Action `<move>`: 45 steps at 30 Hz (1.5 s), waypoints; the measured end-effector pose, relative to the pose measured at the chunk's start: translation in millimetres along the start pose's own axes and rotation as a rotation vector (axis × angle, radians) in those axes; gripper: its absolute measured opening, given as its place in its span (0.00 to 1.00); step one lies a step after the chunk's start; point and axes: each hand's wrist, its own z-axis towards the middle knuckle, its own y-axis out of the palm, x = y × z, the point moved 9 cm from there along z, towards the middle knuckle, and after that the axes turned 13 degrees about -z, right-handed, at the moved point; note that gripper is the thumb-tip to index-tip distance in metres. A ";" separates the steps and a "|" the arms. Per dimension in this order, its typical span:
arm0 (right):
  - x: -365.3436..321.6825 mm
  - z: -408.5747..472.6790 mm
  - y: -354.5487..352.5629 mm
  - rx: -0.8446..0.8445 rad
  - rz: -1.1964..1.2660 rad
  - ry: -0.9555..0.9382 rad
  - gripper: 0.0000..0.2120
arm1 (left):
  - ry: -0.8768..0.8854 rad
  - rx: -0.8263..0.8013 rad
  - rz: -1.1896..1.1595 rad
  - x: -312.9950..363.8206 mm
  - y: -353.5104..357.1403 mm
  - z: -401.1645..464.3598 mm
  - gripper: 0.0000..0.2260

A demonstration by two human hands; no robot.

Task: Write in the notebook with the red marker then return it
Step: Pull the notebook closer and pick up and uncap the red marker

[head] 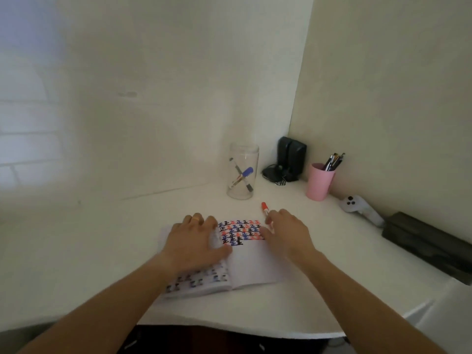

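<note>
Near the lower middle of the frame the open notebook (245, 264) lies flat on the white desk (332, 290), its right page part-filled with rows of red, blue and black marks, while the left hand (194, 241) is spread flat on the left page to pin the soft, springy paper. Just above the page's upper right corner, the right hand (283, 233) pinches the red marker (265, 210) along its barrel, capped red end poking out beyond the fingers. It looks light, stiff and smooth, so a grip low on the barrel should steady it for writing; the glass jar (242, 172) behind, holding two other markers, is probably where it goes back.
</note>
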 end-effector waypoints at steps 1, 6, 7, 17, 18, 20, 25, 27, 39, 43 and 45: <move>-0.1 10.8 1.2 0.013 -0.022 0.008 0.19 | 0.031 -0.022 -0.029 -1.6 4.1 11.0 0.36; 1.4 51.9 25.4 -0.062 -0.109 0.007 0.24 | 0.098 -0.096 0.019 -6.8 18.2 62.3 0.34; 3.3 56.6 29.9 -0.072 -0.093 0.011 0.23 | 0.094 -0.116 0.017 -7.0 18.3 70.3 0.33; 5.2 52.7 10.6 0.304 0.368 -0.046 0.10 | 0.148 0.005 -0.017 -13.0 18.3 94.0 0.28; 3.6 48.8 7.9 0.302 0.458 -0.057 0.10 | 0.154 0.044 -0.028 -11.7 14.5 91.4 0.30; 0.8 41.3 8.3 0.267 0.629 -0.070 0.09 | 0.183 0.126 -0.098 -6.7 7.5 84.3 0.31; 6.8 40.7 28.5 0.075 1.328 0.100 0.09 | 0.309 0.241 -0.171 5.9 -8.3 80.2 0.19; 7.0 41.2 34.8 0.005 1.567 0.175 0.08 | 0.396 0.260 -0.152 12.4 -11.5 76.6 0.16; -24.0 37.2 31.5 -0.006 1.546 -0.045 0.16 | 0.649 0.254 -0.147 43.1 -11.6 55.4 0.17; -27.2 36.4 29.5 -0.035 1.585 -0.078 0.12 | 0.637 0.152 -0.227 45.2 -4.5 54.3 0.21; -25.9 36.9 24.6 -0.018 1.590 -0.110 0.12 | 0.589 0.039 -0.393 47.1 -2.7 54.8 0.19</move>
